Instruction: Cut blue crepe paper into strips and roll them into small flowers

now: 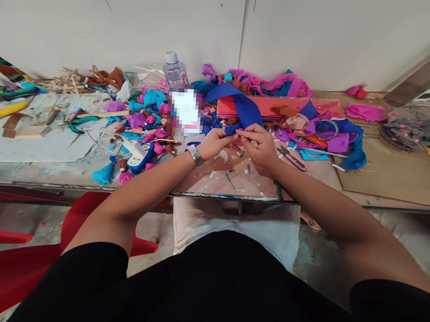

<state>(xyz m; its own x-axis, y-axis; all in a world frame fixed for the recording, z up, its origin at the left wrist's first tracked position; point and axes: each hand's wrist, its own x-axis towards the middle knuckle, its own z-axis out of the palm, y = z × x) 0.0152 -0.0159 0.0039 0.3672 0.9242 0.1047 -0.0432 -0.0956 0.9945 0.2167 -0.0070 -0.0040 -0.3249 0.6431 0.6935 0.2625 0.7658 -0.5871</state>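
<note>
Just above the table's front edge, my two hands meet fingertip to fingertip. In the closed fingers of my left hand [216, 144] is a small rolled blue crepe-paper rose [229, 130]. My right hand [260, 144] pinches close by, at the rose's right side. From behind the right fingers a wide blue crepe-paper strip [238, 101] runs up and to the left, over a red box [293, 110]. A bit of pink shows between the fingertips; what it is, I cannot make out. Scissors [292, 158] lie right of my right hand.
Crepe-paper roses [143, 120] in several colours are heaped at the left, near a blue-white power strip [141, 156]. A blurred phone-like screen [186, 111] stands before a plastic bottle [175, 71]. A tape roll [326, 129] lies among paper scraps; cardboard [396, 170] is at right.
</note>
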